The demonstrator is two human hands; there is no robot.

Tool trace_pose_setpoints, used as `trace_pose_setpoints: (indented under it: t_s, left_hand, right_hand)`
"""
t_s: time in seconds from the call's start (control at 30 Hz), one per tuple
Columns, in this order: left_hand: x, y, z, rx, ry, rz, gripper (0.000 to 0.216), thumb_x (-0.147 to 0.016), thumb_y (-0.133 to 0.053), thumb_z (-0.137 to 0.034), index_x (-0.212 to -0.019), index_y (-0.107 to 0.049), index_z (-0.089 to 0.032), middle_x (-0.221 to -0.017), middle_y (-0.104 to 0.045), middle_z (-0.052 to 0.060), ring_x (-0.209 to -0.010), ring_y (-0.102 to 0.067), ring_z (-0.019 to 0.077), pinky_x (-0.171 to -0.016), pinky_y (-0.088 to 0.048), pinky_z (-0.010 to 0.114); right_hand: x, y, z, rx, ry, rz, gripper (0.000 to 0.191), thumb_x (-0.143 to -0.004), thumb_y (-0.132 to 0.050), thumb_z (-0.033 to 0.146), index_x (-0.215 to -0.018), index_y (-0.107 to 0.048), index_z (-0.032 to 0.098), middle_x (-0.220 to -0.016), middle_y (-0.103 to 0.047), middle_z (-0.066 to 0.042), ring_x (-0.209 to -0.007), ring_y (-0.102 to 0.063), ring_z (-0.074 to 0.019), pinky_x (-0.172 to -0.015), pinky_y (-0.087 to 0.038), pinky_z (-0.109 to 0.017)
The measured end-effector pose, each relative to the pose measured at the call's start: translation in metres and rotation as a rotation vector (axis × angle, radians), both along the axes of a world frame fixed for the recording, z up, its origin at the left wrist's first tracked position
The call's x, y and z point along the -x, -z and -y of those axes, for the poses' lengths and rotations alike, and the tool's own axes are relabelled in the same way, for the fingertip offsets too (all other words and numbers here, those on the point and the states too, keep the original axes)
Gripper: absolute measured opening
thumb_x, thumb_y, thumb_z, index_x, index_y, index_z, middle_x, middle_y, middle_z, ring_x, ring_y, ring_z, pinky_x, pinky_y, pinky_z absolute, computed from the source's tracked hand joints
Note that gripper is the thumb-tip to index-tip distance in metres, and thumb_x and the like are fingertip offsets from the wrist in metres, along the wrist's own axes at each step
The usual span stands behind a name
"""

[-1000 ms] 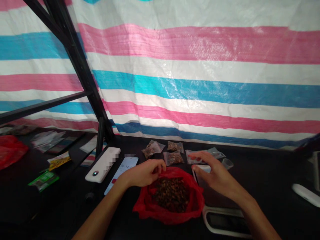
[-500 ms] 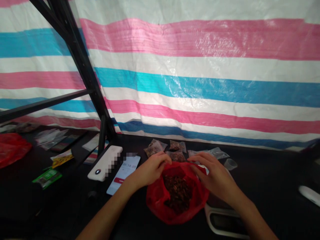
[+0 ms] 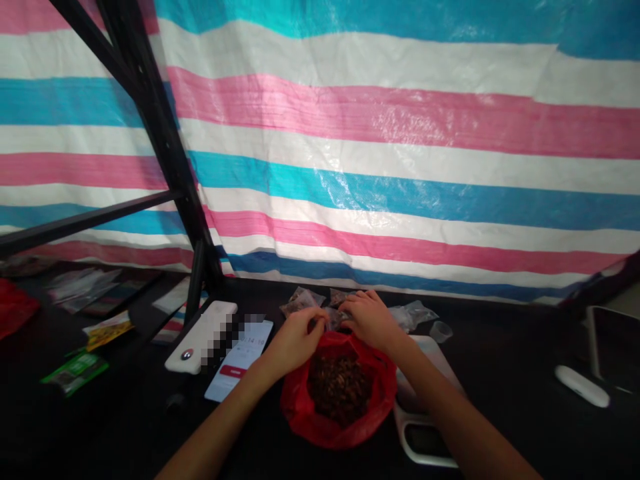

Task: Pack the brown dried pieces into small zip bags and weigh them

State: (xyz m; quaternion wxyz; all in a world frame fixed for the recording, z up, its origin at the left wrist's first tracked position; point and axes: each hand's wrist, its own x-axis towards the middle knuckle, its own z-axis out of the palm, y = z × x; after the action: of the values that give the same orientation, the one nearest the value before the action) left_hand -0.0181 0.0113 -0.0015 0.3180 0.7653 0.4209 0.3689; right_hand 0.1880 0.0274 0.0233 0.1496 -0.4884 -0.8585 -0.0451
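Left hand [image 3: 299,343]: half curled near little packets [image 3: 301,299] (can't tell if holding). Red bag [image 3: 340,435]: open on worktop [image 3: 265,430], brown bits [image 3: 343,393] inside. Right hand [image 3: 373,321]: bent over packets, hold hidden. Looks like packet-picking step; next calls for careful pinch.

Phone [image 3: 251,357]: 14 shows in the numbers on its screen, the other numbers are too fuzzy to be sure | red button [image 3: 234,371] on the phone: tiny white marks, too small to read | green packet [image 3: 77,371]: light letters, too blurry to read
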Motion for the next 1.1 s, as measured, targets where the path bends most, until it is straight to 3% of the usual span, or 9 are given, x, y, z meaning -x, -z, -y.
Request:
trace_pose_setpoints:
  t_s: [0.13,0.33,0.5,0.63,0.77,0.97,1.1]
  left_hand:
    - [-0.001,0.002,-0.006,0.080,-0.126,0.126,0.030,-0.096,-0.049,-0.039,-0.087,-0.066,-0.016,-0.074,-0.065,0.001,-0.071,-0.059,0.0175,-0.066,-0.042,0.028]
    - [-0.007,-0.003,-0.004,0.279,0.088,0.395,0.037,-0.091,-0.058,-0.052,-0.084,-0.062,-0.017,-0.073,-0.064,0.000,-0.065,-0.055,0.0135,-0.062,-0.040,0.025]
    - [-0.007,-0.002,-0.001,0.418,0.211,0.446,0.041,-0.089,-0.063,-0.056,-0.083,-0.060,-0.016,-0.067,-0.058,-0.004,-0.052,-0.038,0.0067,-0.051,-0.024,0.022]
    - [-0.007,-0.002,0.000,0.433,0.238,0.460,0.042,-0.087,-0.065,-0.058,-0.091,-0.059,-0.016,-0.066,-0.055,-0.006,-0.051,-0.038,0.0066,-0.050,-0.024,0.022]
    - [-0.006,-0.006,0.001,0.389,0.214,0.425,0.044,-0.090,-0.059,-0.060,-0.082,-0.057,-0.016,-0.065,-0.053,-0.005,-0.052,-0.037,0.0070,-0.051,-0.025,0.023]
    - [-0.004,-0.009,0.000,0.381,0.182,0.422,0.043,-0.084,-0.066,-0.058,-0.077,-0.055,-0.017,-0.062,-0.049,-0.006,-0.052,-0.036,0.0069,-0.051,-0.025,0.022]
    - [-0.006,-0.006,0.000,0.388,0.207,0.466,0.038,-0.086,-0.066,-0.054,-0.080,-0.055,-0.018,-0.060,-0.055,-0.006,-0.050,-0.046,0.0081,-0.050,-0.033,0.021]
  right_hand:
    - [-0.006,-0.006,0.017,-0.113,0.098,-0.052,0.020,-0.093,-0.068,0.026,-0.112,-0.073,0.023,-0.109,-0.075,-0.008,-0.105,-0.063,-0.0278,-0.092,-0.041,-0.044]
    - [-0.005,-0.001,0.047,-0.272,0.017,-0.193,0.026,-0.097,-0.062,0.022,-0.121,-0.069,0.028,-0.118,-0.073,-0.004,-0.106,-0.063,-0.0249,-0.093,-0.041,-0.042]
    - [-0.004,0.005,0.049,-0.305,0.005,-0.214,0.028,-0.097,-0.059,0.018,-0.121,-0.069,0.027,-0.118,-0.073,-0.004,-0.106,-0.064,-0.0237,-0.092,-0.042,-0.041]
    - [-0.005,0.005,0.049,-0.311,-0.013,-0.220,0.027,-0.097,-0.059,0.018,-0.121,-0.068,0.026,-0.118,-0.073,-0.004,-0.107,-0.063,-0.0234,-0.094,-0.040,-0.041]
    - [-0.005,0.003,0.051,-0.320,-0.010,-0.198,0.028,-0.097,-0.058,0.017,-0.122,-0.068,0.027,-0.117,-0.073,-0.004,-0.108,-0.063,-0.0240,-0.094,-0.040,-0.041]
    - [-0.001,0.003,0.053,-0.337,-0.019,-0.199,0.031,-0.097,-0.056,0.016,-0.125,-0.066,0.026,-0.120,-0.073,-0.005,-0.110,-0.062,-0.0252,-0.097,-0.037,-0.042]
    - [0.007,0.001,0.059,-0.315,-0.004,-0.298,0.033,-0.100,-0.049,0.020,-0.130,-0.061,0.024,-0.124,-0.070,-0.008,-0.115,-0.060,-0.0263,-0.101,-0.032,-0.045]
